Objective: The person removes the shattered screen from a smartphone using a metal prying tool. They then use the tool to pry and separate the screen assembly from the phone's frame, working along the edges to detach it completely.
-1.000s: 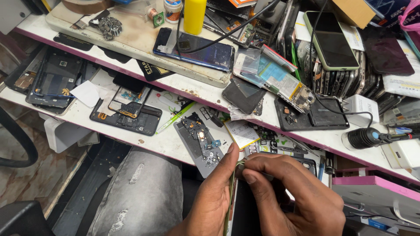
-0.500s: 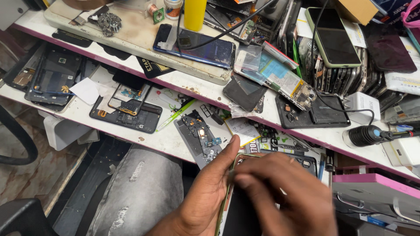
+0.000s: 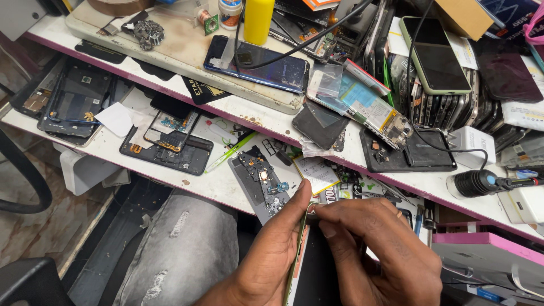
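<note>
1. The dark phone between the hands is mostly covered by them; only its thin greenish edge and a strip of black face show, and its near end is cut off by the lower border.
2. Whether the right hand's fingertips hold a small tool at the phone's top edge cannot be made out.
3. The left hand comes up from the near edge, thumb stretched along the phone's left edge and fingers curled behind it, clasping the phone upright on its side.
4. The right hand arches over the phone from the right, knuckles up, fingers bent and pinched together at the top corner, touching the left thumb tip.
5. Just beyond the thumb, an opened grey phone back lies on the white shelf, near a green pen.
6. To the right, a black torch is partly hidden by clutter.
</note>
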